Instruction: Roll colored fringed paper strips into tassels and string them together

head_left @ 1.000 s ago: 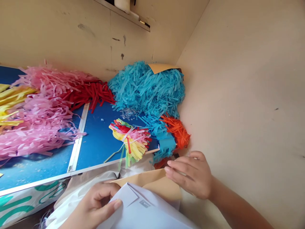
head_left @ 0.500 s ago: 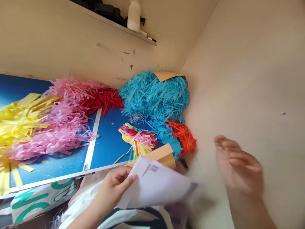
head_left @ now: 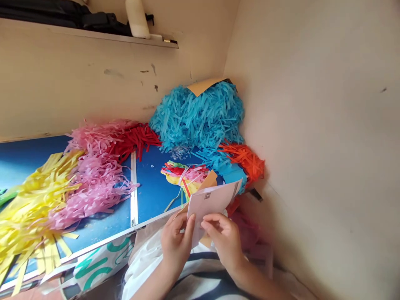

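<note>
Pinching, seemingly, white paper [head_left: 212, 200]'s lower edge: left hand [head_left: 176, 241], right hand [head_left: 224, 237].

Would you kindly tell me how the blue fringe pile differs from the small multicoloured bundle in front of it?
The blue fringe pile is one colour, large and loose, heaped in the wall corner. The multicoloured bundle mixes yellow, red, pink and green, is much smaller, and is tied at its middle. Both are cut paper strips on the blue board.

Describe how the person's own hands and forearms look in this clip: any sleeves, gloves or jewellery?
Both are bare: the left hand and right hand show no gloves, rings or watch, and no sleeves cover the visible forearms. Nails look short and unpainted. No markings are visible.
</note>
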Tool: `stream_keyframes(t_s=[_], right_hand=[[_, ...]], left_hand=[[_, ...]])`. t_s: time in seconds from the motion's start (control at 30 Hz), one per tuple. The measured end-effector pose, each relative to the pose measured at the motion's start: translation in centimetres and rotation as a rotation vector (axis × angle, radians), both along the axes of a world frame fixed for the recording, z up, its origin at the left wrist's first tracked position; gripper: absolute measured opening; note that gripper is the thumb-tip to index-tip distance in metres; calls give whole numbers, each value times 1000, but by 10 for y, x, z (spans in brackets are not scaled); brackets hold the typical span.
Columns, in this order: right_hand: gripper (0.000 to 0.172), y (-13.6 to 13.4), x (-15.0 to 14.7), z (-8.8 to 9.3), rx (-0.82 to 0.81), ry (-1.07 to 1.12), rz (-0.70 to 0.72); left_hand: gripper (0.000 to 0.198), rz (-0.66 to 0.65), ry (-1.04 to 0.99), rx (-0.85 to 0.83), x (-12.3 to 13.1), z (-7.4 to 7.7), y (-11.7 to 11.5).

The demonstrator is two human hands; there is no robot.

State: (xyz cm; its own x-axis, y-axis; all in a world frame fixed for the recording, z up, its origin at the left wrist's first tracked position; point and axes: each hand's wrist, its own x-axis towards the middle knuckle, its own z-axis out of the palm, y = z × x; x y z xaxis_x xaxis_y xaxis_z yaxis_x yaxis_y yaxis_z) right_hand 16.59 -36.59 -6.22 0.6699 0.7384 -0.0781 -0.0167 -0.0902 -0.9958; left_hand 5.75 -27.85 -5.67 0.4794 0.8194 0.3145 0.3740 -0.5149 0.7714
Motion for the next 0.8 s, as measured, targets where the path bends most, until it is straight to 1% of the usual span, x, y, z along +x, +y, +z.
stream_keyframes(t_s=[0.07, 0.17, 0.27, 0.4, 0.57, 0.8], right_hand=[[20, -1, 3, 1, -2, -37, -18], [13, -1, 3, 1, 14, -81, -56], [8, 2, 0, -2, 35, -89, -91], [5, 3, -1, -2, 67, -79, -105], [5, 2, 0, -3, 100, -75, -113], [5, 5, -1, -3, 70, -79, -111]], left_hand=[[24, 1, 10, 39, 1, -3, -1], [26, 12, -48, 128, 5, -6, -2], [27, 25, -94, 192, 7, -5, -3], [27, 24, -93, 243, 9, -1, -3], [24, 8, -94, 267, 9, -3, -4], [23, -1, -73, 253, 8, -5, -4]])
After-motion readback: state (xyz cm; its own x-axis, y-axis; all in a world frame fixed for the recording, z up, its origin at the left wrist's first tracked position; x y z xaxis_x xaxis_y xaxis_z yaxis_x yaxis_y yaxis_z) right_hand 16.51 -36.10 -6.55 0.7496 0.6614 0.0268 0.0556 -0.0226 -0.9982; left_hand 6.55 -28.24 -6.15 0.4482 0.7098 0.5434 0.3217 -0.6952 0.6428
